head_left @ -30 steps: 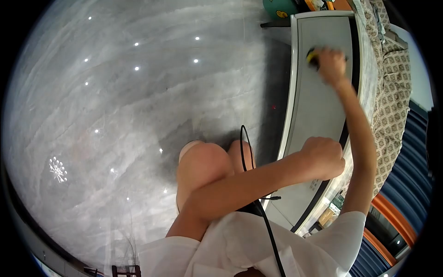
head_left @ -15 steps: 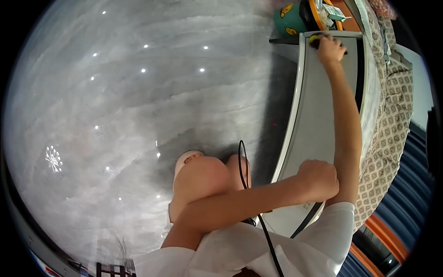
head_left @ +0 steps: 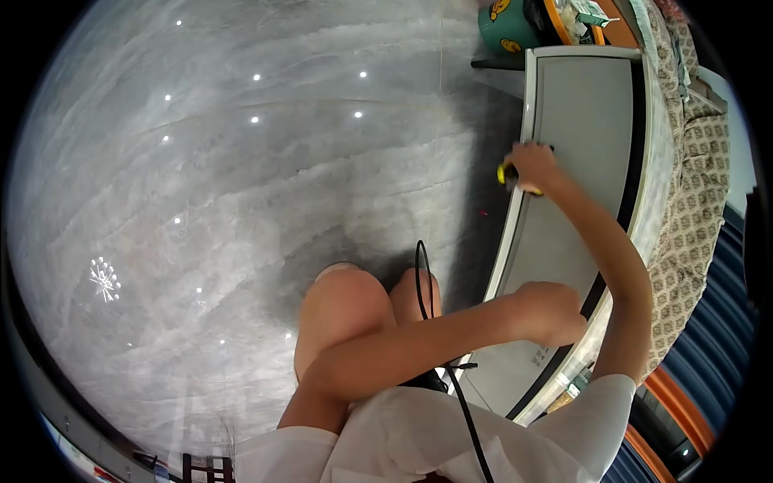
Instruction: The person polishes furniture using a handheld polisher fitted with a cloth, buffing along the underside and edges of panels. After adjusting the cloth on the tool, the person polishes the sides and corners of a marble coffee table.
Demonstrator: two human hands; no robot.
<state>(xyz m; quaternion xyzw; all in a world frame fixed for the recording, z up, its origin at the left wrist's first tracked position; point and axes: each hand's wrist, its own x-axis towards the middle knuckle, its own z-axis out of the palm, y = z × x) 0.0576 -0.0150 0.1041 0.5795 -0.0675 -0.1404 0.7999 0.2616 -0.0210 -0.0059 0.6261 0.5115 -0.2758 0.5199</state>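
My right hand (head_left: pixel 535 167) is closed around a small black-and-yellow tool (head_left: pixel 508 174), whose exact kind I cannot make out. It is at the white rim on the floor side of a long grey panel (head_left: pixel 584 105). Nearer my body, my left hand (head_left: pixel 551 312) forms a fist above the lower part of the same panel. Its fingertips are turned away, so whatever it may hold is hidden.
Grey marbled floor (head_left: pixel 241 185) spreads left of the panel. Beyond its far end stands a green bin (head_left: pixel 509 30) beside an orange-rimmed container. A black cable (head_left: pixel 467 410) loops over my lap. Patterned cloth (head_left: pixel 692 217) lies along the right, near blue-and-orange furniture.
My right hand, with the black-and-yellow tool, has come back from the panel's far end and over to its floor-side rim. My left hand stays a fist near the same place.
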